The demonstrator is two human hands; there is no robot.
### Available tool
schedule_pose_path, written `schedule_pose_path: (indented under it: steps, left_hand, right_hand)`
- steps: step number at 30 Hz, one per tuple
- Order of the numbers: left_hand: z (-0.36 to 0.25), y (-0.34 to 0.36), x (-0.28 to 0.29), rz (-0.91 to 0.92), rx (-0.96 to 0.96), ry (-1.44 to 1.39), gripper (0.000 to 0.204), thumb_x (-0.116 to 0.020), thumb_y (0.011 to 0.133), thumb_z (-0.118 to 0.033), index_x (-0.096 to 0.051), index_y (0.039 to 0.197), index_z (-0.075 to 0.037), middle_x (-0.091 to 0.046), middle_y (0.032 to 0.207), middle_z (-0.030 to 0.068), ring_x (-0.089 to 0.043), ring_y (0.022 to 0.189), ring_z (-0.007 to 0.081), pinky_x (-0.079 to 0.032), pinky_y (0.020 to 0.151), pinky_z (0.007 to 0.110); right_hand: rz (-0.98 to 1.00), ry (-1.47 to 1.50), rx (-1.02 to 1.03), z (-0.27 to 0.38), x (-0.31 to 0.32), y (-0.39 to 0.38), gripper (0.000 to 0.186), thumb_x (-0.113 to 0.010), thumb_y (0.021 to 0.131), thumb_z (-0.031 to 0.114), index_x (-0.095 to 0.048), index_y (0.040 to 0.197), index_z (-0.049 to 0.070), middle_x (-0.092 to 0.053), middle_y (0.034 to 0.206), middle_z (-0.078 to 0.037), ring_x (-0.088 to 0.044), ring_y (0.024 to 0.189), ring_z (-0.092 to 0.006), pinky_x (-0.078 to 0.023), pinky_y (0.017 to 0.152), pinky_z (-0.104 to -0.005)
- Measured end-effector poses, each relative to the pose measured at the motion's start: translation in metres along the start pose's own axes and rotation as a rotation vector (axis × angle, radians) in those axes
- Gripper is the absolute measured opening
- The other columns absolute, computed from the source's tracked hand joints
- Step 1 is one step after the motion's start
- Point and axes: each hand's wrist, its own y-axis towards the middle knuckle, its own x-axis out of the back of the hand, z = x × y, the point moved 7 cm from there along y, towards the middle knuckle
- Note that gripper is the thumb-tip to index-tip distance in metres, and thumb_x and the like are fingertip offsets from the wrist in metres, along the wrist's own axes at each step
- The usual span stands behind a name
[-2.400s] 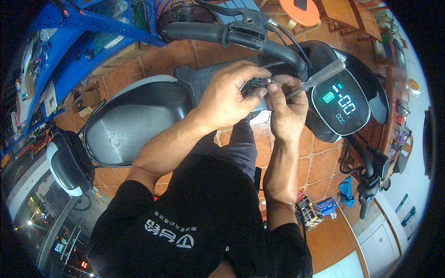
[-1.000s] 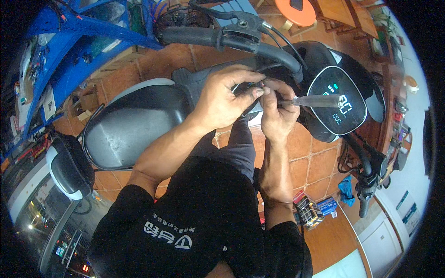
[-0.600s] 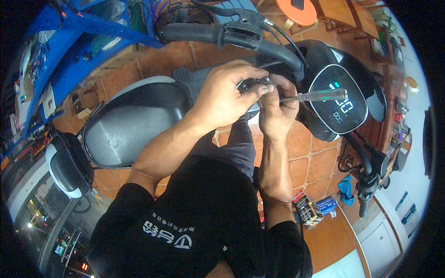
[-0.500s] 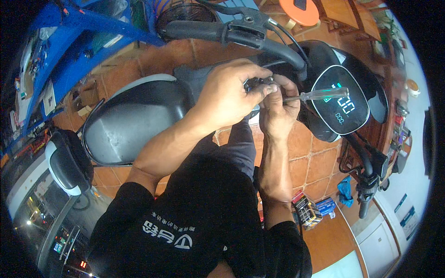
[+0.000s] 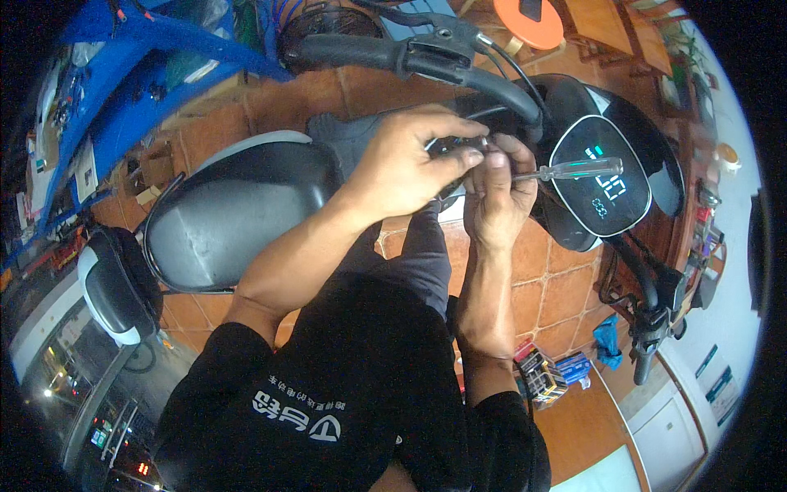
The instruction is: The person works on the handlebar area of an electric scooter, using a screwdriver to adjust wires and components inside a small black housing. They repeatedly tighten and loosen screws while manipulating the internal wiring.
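Observation:
My left hand (image 5: 402, 160) pinches a small dark part (image 5: 444, 147) between thumb and fingers; its exact kind is mostly hidden. Close beside it, my right hand (image 5: 502, 193) is closed around the shaft of a screwdriver (image 5: 584, 169). The tool's clear handle points right, over the lit dash display (image 5: 602, 201) of an electric scooter. The screwdriver's tip is hidden among my fingers, so I cannot tell whether it touches the dark part. Both hands are raised in front of me, between the scooter's seat (image 5: 246, 217) and its display.
A handlebar grip (image 5: 344, 53) with its brake lever crosses the top, and the other grip (image 5: 644, 365) stands at the lower right. Small boxes (image 5: 543, 373) and a blue cloth (image 5: 607, 340) lie at the right. An orange round stool (image 5: 531, 23) stands beyond, near blue shelving (image 5: 123, 123).
My right hand and the screwdriver have shifted slightly to the right. The fingertips of both hands have moved a little around the dark part. The digits on the display have changed.

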Motion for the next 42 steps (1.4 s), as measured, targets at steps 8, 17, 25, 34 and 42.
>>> schedule_pose_path:
  steps: [8,17,25,34,42]
  left_hand:
    - [0.042,-0.01,-0.009,0.0,0.245,-0.652,0.032,-0.063,0.09,-0.011,-0.061,0.119,0.004,-0.066,0.11,0.0103,-0.061,0.101,0.017,-0.047,0.093,0.03]
    - [0.031,-0.014,-0.007,-0.031,0.112,-0.331,0.041,-0.049,0.099,-0.027,-0.057,0.124,0.005,-0.057,0.123,0.0145,-0.054,0.113,0.0201,-0.042,0.1,0.034]
    - [0.044,-0.023,-0.007,-0.22,0.184,-0.821,0.048,-0.04,0.101,-0.035,-0.05,0.125,0.006,-0.058,0.119,0.0157,-0.056,0.111,0.0203,-0.042,0.099,0.034]
    - [0.048,-0.033,-0.008,-0.144,0.244,-1.045,0.041,-0.05,0.096,-0.019,-0.048,0.128,0.006,-0.056,0.124,0.0169,-0.055,0.115,0.0238,-0.041,0.102,0.038]
    - [0.046,-0.03,-0.005,-0.112,0.198,-1.043,0.042,-0.054,0.095,-0.016,-0.047,0.13,0.005,-0.056,0.125,0.0161,-0.056,0.115,0.0234,-0.042,0.102,0.039]
  right_hand:
    - [0.074,-0.432,-0.064,0.015,-0.013,0.002,0.033,-0.068,0.08,-0.007,-0.058,0.111,-0.004,-0.062,0.095,-0.006,-0.057,0.077,-0.0072,-0.046,0.065,-0.0184]
    - [0.032,-0.485,-0.01,0.019,-0.016,0.003,0.025,-0.072,0.078,-0.003,-0.062,0.102,-0.001,-0.065,0.087,-0.003,-0.059,0.078,-0.0083,-0.049,0.067,-0.0213]
    - [0.037,-0.517,-0.085,0.012,-0.01,0.002,0.025,-0.068,0.082,-0.001,-0.061,0.106,-0.002,-0.063,0.088,-0.002,-0.055,0.076,-0.0063,-0.045,0.067,-0.02]
    - [0.153,-0.595,0.075,0.025,-0.02,0.008,0.022,-0.068,0.08,0.001,-0.064,0.101,0.0,-0.062,0.087,-0.004,-0.056,0.074,-0.0091,-0.046,0.065,-0.0236]
    - [0.368,-0.845,0.264,0.048,-0.043,0.018,0.023,-0.066,0.076,0.0,-0.064,0.099,-0.001,-0.062,0.088,-0.01,-0.061,0.077,-0.0204,-0.049,0.07,-0.0296]
